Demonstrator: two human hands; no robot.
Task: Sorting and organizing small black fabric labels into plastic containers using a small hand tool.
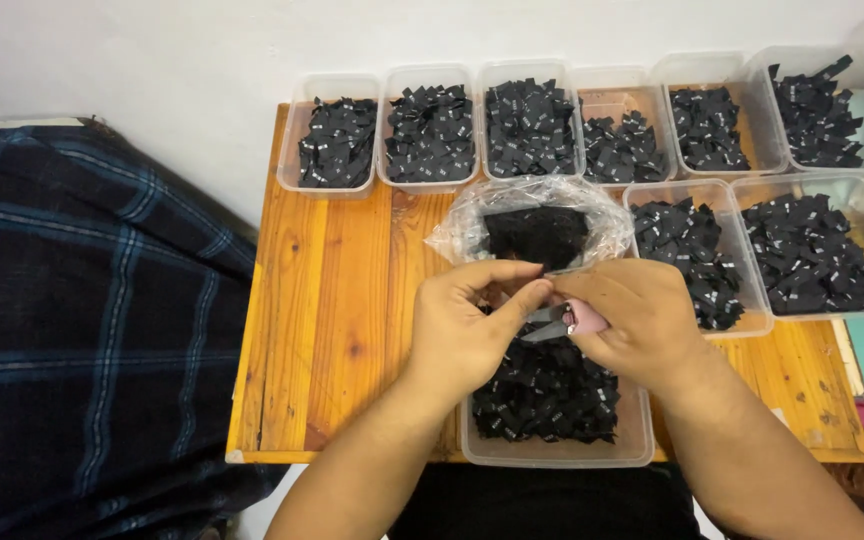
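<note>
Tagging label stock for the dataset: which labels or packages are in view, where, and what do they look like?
Small black fabric labels with pale marks: heaped in the clear tub under both hands.
More labels: in six clear tubs along the table's back edge.
Two further tubs of labels: at right.
Clear plastic bag: centre, crumpled, holding a black bundle.
No signs or screens.

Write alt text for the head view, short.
Two hands, left hand and right hand, meet over a clear tub of small black labels; the right holds small pink-handled snips. More tubs of labels and an open plastic bag sit on the wooden table.
</note>
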